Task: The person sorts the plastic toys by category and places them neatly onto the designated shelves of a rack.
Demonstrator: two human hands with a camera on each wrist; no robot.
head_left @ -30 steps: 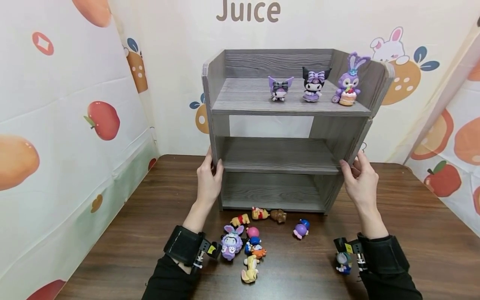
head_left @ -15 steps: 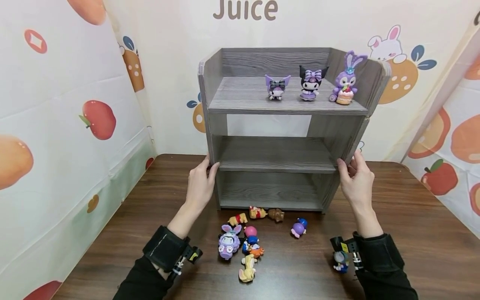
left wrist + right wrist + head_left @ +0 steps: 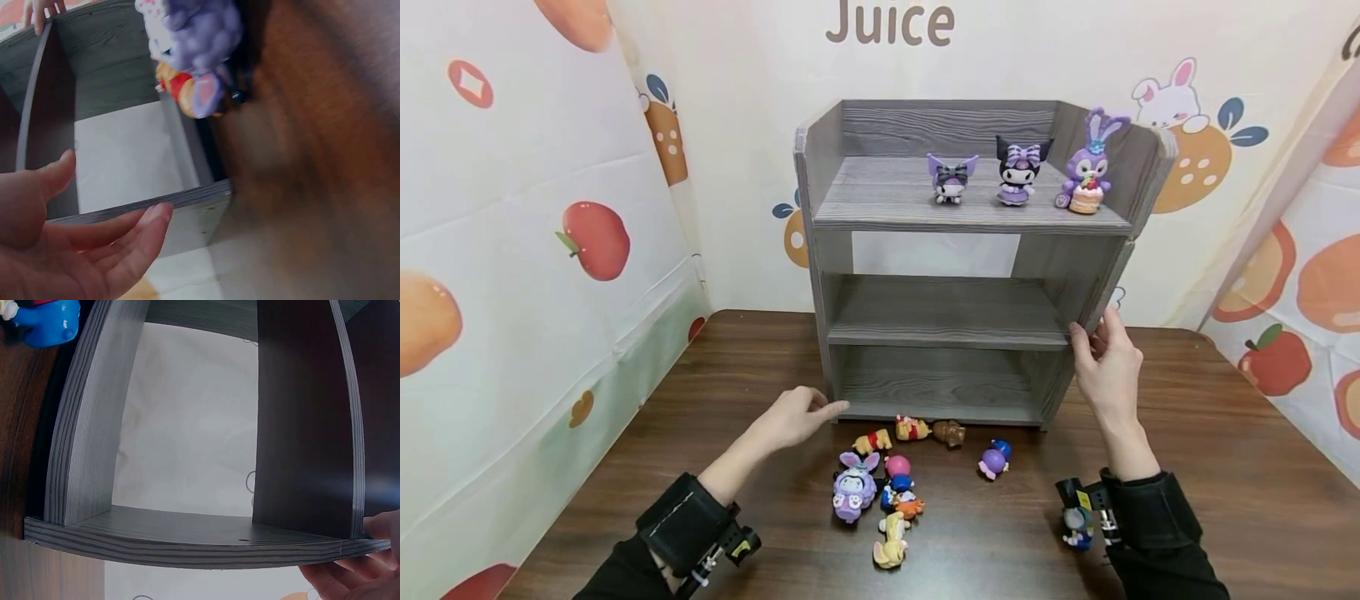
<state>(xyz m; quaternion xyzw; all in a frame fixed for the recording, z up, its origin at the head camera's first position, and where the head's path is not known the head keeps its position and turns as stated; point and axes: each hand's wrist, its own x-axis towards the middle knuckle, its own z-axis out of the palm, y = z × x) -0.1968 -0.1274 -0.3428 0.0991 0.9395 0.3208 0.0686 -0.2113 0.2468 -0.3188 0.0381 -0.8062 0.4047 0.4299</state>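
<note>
A grey wood-grain shelf unit (image 3: 880, 196) stands upright on the table. My right hand (image 3: 1108, 367) grips its right side panel, thumb on the front edge and fingers round the outside; the right wrist view shows these fingers (image 3: 337, 579) at the panel. By the lower left corner is my left hand (image 3: 795, 417), low over the table, its thumb and fingers apart with nothing between them in the head view. On the top board stand a small purple-eared figurine (image 3: 950, 179), a black-hooded figurine (image 3: 1017, 173) and a purple rabbit figurine with a cake (image 3: 1086, 173).
Several figurines lie before the unit: a purple rabbit-eared one (image 3: 854, 492), yellow-and-red ones (image 3: 913, 428), a brown one (image 3: 949, 432), a pale yellow one (image 3: 891, 540) and a purple-blue one (image 3: 995, 461). Another figurine (image 3: 1078, 532) is beside my right wrist camera. Printed cloth walls surround the brown table (image 3: 745, 367).
My left hand has let go of the unit's left side panel and moved down toward its lower corner, its forearm swinging left. The right hand keeps its grip.
</note>
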